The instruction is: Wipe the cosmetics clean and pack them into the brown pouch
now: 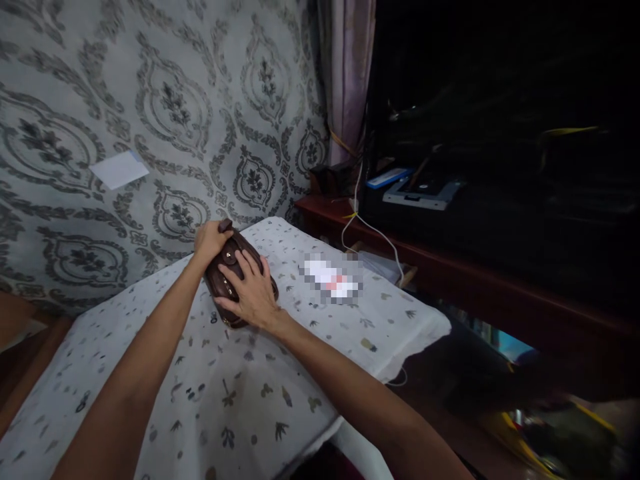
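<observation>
A small dark brown leather handbag (216, 283) with metal fittings lies on a white cloth printed with small plants (210, 380). My left hand (211, 241) is closed around the bag's far left end, close to a short strap or tab (226, 225); its thumb rests on top and the other fingers are mostly hidden. Across the bag's flap, my right hand (251, 292) lies flat with its fingers spread, covering part of the front. A blurred-out bright object (333, 277) rests on the cloth to the right of the bag.
Patterned wallpaper (170, 107) rises behind the table. To the right stands a large dark screen (500, 100) on a reddish wooden stand (425, 247). A white cable (373, 227) hangs by the table's back right edge. Lower right is a yellow-edged container (530, 447).
</observation>
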A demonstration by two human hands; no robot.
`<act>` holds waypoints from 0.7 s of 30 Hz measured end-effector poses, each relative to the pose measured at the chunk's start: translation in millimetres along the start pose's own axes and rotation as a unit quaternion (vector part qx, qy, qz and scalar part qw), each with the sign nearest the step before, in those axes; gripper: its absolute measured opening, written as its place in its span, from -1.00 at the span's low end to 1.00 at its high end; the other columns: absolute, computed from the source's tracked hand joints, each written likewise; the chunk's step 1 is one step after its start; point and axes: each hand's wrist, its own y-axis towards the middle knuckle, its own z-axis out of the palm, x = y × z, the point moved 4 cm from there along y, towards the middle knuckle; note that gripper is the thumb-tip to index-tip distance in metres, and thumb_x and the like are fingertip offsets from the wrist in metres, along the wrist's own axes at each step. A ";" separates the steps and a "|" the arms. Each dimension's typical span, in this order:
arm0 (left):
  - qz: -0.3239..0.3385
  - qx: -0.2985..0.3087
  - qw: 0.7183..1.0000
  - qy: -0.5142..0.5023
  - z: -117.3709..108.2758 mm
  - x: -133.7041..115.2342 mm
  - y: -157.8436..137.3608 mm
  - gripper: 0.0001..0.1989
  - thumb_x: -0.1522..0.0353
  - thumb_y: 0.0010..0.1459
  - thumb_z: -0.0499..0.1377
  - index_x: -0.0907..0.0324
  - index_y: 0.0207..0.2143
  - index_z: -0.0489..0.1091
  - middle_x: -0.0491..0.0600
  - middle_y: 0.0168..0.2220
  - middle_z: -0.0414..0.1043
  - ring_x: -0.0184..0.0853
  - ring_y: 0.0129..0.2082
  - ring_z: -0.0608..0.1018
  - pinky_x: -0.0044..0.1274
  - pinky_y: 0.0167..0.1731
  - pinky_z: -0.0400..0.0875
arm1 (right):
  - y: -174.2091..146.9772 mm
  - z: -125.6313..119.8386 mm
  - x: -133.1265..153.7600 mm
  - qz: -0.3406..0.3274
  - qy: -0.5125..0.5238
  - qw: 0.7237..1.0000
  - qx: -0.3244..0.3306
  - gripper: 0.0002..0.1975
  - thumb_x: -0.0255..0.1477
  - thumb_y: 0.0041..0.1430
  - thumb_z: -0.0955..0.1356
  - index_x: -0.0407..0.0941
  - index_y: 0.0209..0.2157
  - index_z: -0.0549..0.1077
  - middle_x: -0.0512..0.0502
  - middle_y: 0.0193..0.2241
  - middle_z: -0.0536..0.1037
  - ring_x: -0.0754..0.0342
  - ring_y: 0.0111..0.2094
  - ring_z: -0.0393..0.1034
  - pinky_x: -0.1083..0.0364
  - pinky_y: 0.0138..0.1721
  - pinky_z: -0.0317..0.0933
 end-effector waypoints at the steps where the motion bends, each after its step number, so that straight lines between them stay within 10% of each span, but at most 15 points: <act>1: -0.003 -0.005 1.000 -0.003 0.0 -0.1 -0.2 -0.81 0.23 0.09 0.21 0.16 -0.35 0.52 0.01 -0.41 0.50 -0.21 -0.38 0.47 -0.46 -0.39 0.20 | 0.0 0.4 -0.2 0.000 0.002 1.000 0.001 -0.32 0.00 0.23 0.34 0.00 0.28 0.28 -0.33 0.37 0.11 -0.21 0.40 -0.10 -0.31 0.34 -0.30; 21: 0.030 -0.035 0.984 -0.174 3.0 7.5 -3.7 -0.78 0.23 0.05 0.19 0.15 -0.55 0.38 -0.14 -0.59 0.29 -0.33 -0.51 0.36 -0.50 -0.43 0.23 | 1.9 -0.6 -0.6 -0.001 0.003 1.000 -0.009 -0.34 -0.04 0.20 0.38 -0.01 0.26 0.32 -0.35 0.33 0.19 -0.26 0.36 0.00 -0.33 0.32 -0.21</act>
